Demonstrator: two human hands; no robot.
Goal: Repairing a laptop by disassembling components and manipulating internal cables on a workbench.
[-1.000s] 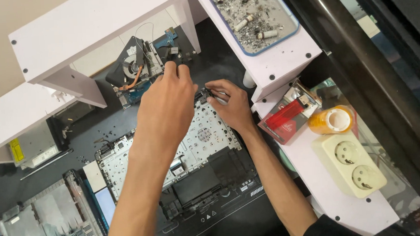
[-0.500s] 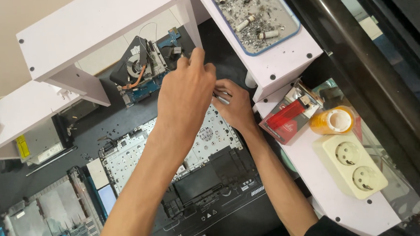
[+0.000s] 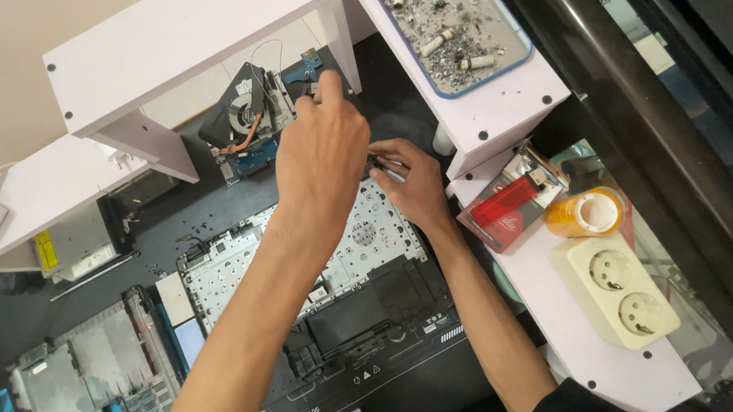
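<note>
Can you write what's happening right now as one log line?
left hand: reaching over fan | right hand: holding thin tool | under hands: opened laptop | side: socket

Opened laptop chassis — flat; metal keyboard backplate exposed

dark desk mat | opened laptop chassis, cooling fan, silver drive, loose screws

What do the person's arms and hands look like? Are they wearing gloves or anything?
No gloves. Both the left hand and the right hand are bare, and so are the fingers. No rings, watch or bracelet show. The left forearm is bare all the way to the picture's edge. The right arm is bare up to the elbow, where the edge of a black sleeve begins.
</note>
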